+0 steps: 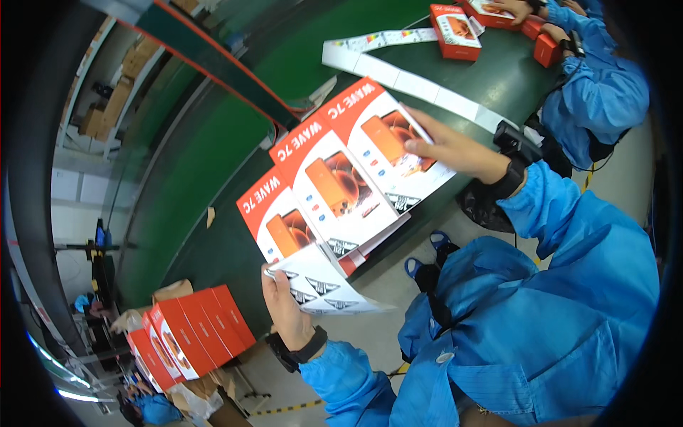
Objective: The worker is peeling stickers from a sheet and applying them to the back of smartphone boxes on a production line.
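Three red-and-white phone boxes lie side by side before me: a left box [274, 219], a middle box [334, 186] and a right box [380, 132]. Each shows an orange phone on its face. Black-and-white stickers sit near the lower edges of the middle and right boxes. My left hand [286, 307] is closed on a white sticker sheet [324, 281] with black triangular marks. The sheet curls and covers the lower part of the left box. My right hand [452, 146] grips the right box at its side edge, thumb on the face; some fingers are hidden.
A green conveyor belt [235, 245] runs under the boxes. A strip of white labels [420, 87] lies beyond them. Stacked red boxes [199, 331] stand at lower left. A co-worker's blue sleeve [594, 92] and hands handle boxes at upper right. A dark post [213, 60] crosses upper left.
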`<control>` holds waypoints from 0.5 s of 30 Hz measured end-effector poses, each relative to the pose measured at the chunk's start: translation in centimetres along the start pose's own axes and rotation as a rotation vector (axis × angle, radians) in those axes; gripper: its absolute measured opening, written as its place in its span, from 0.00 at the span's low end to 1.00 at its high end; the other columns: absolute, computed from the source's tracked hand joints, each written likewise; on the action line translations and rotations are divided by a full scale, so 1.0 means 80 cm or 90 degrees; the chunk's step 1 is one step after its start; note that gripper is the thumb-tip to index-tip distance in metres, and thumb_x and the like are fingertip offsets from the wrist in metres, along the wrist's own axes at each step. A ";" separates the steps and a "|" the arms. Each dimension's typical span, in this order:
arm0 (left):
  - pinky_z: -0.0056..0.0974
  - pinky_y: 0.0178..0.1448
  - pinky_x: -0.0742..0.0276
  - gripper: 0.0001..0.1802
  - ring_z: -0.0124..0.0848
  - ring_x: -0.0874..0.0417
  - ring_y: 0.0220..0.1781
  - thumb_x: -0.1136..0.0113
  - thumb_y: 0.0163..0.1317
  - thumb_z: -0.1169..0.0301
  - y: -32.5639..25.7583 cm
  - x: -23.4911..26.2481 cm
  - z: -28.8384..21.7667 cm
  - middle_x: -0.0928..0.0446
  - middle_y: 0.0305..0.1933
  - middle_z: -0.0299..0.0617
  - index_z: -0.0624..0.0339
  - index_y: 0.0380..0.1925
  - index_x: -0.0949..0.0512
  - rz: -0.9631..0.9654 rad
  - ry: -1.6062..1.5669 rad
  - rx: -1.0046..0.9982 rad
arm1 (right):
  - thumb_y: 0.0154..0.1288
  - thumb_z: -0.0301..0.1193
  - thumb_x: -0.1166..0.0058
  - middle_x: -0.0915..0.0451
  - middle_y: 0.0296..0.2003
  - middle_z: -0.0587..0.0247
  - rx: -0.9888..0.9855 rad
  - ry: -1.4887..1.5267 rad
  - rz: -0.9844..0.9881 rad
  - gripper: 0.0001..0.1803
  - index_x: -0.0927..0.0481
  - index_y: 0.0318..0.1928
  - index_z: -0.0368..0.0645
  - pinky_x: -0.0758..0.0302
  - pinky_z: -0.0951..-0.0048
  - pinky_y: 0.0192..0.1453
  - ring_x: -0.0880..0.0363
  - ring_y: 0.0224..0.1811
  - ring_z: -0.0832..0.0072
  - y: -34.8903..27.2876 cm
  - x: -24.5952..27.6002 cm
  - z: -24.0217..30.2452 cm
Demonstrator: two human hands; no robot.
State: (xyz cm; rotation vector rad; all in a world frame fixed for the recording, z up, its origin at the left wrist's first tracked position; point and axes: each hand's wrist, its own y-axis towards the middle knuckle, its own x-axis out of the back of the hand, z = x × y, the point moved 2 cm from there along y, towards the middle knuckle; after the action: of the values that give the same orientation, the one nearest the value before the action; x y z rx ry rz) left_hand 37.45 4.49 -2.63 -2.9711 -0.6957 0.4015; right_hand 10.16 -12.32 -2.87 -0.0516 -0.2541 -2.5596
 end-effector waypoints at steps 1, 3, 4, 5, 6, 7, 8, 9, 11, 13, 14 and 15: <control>0.27 0.43 0.34 0.08 0.23 0.30 0.38 0.61 0.63 0.73 0.001 -0.001 0.001 0.32 0.36 0.39 0.65 0.39 0.36 -0.021 0.021 0.013 | 0.59 0.34 0.54 0.36 0.50 0.57 0.013 -0.012 -0.026 0.34 0.54 0.61 0.38 0.31 0.81 0.43 0.33 0.44 0.78 0.000 0.000 -0.007; 0.28 0.46 0.35 0.09 0.24 0.30 0.41 0.62 0.62 0.76 -0.003 -0.005 -0.004 0.32 0.39 0.40 0.66 0.41 0.37 0.004 -0.005 0.007 | 0.59 0.35 0.52 0.42 0.54 0.57 -0.157 0.079 0.002 0.37 0.58 0.63 0.43 0.36 0.79 0.51 0.39 0.50 0.76 -0.008 -0.011 0.014; 0.30 0.50 0.36 0.11 0.26 0.31 0.44 0.64 0.61 0.77 -0.009 -0.005 -0.005 0.32 0.42 0.43 0.67 0.44 0.39 0.005 0.023 -0.010 | 0.58 0.35 0.52 0.42 0.54 0.57 -0.124 0.066 -0.014 0.38 0.60 0.63 0.44 0.35 0.80 0.48 0.38 0.48 0.78 -0.012 -0.012 0.010; 0.31 0.51 0.36 0.13 0.27 0.31 0.45 0.64 0.61 0.78 -0.016 -0.017 -0.012 0.33 0.44 0.45 0.68 0.46 0.40 -0.013 0.047 -0.001 | 0.58 0.34 0.52 0.42 0.53 0.57 -0.091 0.052 -0.034 0.40 0.61 0.63 0.45 0.33 0.80 0.45 0.37 0.45 0.79 -0.015 -0.008 0.003; 0.32 0.51 0.36 0.14 0.28 0.31 0.46 0.64 0.61 0.77 -0.026 -0.026 -0.021 0.33 0.45 0.46 0.68 0.47 0.40 -0.019 0.037 -0.005 | 0.58 0.34 0.51 0.42 0.53 0.57 -0.100 0.055 -0.038 0.40 0.61 0.63 0.45 0.33 0.81 0.44 0.37 0.44 0.79 -0.021 -0.002 0.017; 0.33 0.51 0.36 0.14 0.29 0.31 0.46 0.64 0.61 0.76 -0.038 -0.030 -0.028 0.33 0.45 0.46 0.68 0.47 0.40 -0.014 0.040 -0.036 | 0.58 0.34 0.51 0.43 0.53 0.56 -0.108 0.063 -0.038 0.40 0.62 0.63 0.45 0.32 0.81 0.42 0.36 0.42 0.80 -0.027 0.000 0.026; 0.33 0.51 0.35 0.14 0.29 0.30 0.46 0.60 0.63 0.69 -0.046 -0.031 -0.032 0.33 0.45 0.43 0.65 0.47 0.40 0.045 0.073 -0.069 | 0.58 0.34 0.50 0.43 0.52 0.56 -0.075 0.130 -0.041 0.40 0.61 0.63 0.44 0.33 0.81 0.43 0.36 0.42 0.81 -0.033 0.004 0.028; 0.32 0.50 0.36 0.12 0.28 0.30 0.43 0.59 0.62 0.68 -0.054 -0.040 -0.039 0.32 0.40 0.42 0.64 0.42 0.38 0.028 0.105 -0.087 | 0.57 0.34 0.50 0.38 0.47 0.58 -0.104 0.166 -0.038 0.40 0.60 0.63 0.44 0.32 0.82 0.40 0.34 0.39 0.82 -0.037 0.008 0.038; 0.35 0.52 0.37 0.13 0.34 0.32 0.47 0.60 0.60 0.74 -0.078 -0.082 -0.060 0.33 0.45 0.46 0.68 0.44 0.36 -0.068 0.196 -0.038 | 0.56 0.35 0.48 0.38 0.50 0.58 -0.077 0.164 -0.058 0.41 0.58 0.63 0.43 0.30 0.84 0.39 0.32 0.40 0.83 -0.044 0.030 0.032; 0.35 0.55 0.39 0.16 0.34 0.33 0.49 0.59 0.60 0.74 -0.083 -0.093 -0.053 0.34 0.48 0.47 0.68 0.48 0.39 0.056 0.159 -0.062 | 0.55 0.36 0.48 0.35 0.45 0.61 -0.095 0.229 -0.045 0.39 0.56 0.62 0.45 0.30 0.85 0.37 0.31 0.37 0.85 -0.059 0.062 0.043; 0.37 0.54 0.38 0.17 0.34 0.33 0.49 0.57 0.60 0.73 -0.079 -0.091 -0.044 0.34 0.48 0.46 0.67 0.49 0.39 0.102 0.170 -0.109 | 0.55 0.37 0.47 0.34 0.44 0.64 -0.133 0.283 -0.088 0.39 0.54 0.62 0.47 0.30 0.86 0.34 0.31 0.34 0.85 -0.073 0.075 0.057; 0.35 0.51 0.37 0.11 0.31 0.31 0.44 0.59 0.57 0.75 -0.080 -0.121 -0.044 0.33 0.41 0.45 0.67 0.40 0.36 0.097 0.161 -0.106 | 0.55 0.36 0.48 0.35 0.44 0.65 -0.139 0.275 -0.120 0.38 0.54 0.62 0.46 0.30 0.87 0.33 0.31 0.34 0.86 -0.086 0.090 0.067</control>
State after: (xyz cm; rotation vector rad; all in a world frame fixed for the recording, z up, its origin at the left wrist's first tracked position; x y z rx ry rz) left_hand 27.33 5.90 3.84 -3.1620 -0.5009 -0.0304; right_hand 0.31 -9.43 1.89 0.4577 0.1953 -2.6931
